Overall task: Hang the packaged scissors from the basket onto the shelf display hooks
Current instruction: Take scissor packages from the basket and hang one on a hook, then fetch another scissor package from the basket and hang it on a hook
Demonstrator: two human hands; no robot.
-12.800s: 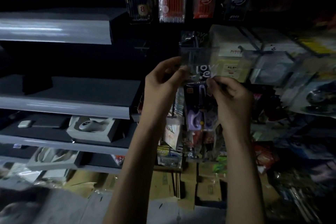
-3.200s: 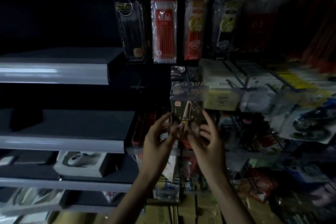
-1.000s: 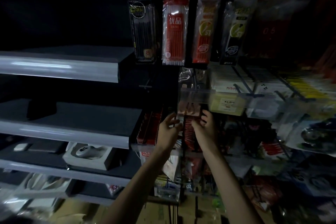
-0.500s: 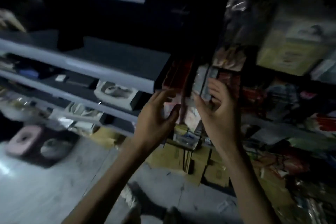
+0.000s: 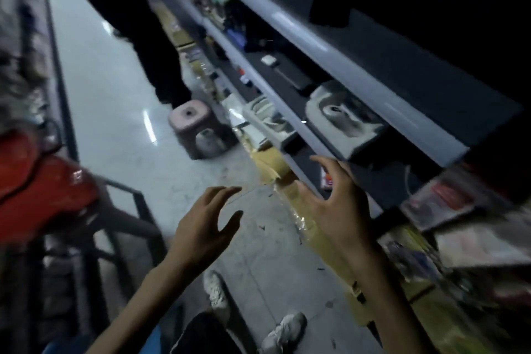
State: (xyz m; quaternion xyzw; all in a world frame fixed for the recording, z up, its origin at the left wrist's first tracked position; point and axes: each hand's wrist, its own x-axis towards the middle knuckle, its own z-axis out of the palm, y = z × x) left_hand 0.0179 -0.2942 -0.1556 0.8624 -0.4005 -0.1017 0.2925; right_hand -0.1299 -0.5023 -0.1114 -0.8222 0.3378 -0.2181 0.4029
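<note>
Dim shop aisle; view tilted, motion-blurred. Pale glossy floor (image 5: pixel 109 89) carries short streaks of reflected light (image 5: pixel 149 126). Grey shelf boards (image 5: pixel 330 46) run along the right side, with darkness above them. A low pink stool (image 5: pixel 195 123) stands on the floor near the shelving foot, and yellow-brown cardboard (image 5: pixel 270 164) lies along that foot. Dark metal rack frame (image 5: pixel 138 204) at left.

pink stool (image 5: pixel 192 121), red basket (image 5: pixel 43 190), grey shelves (image 5: pixel 339 49), white sneakers (image 5: pixel 283 330).
</note>
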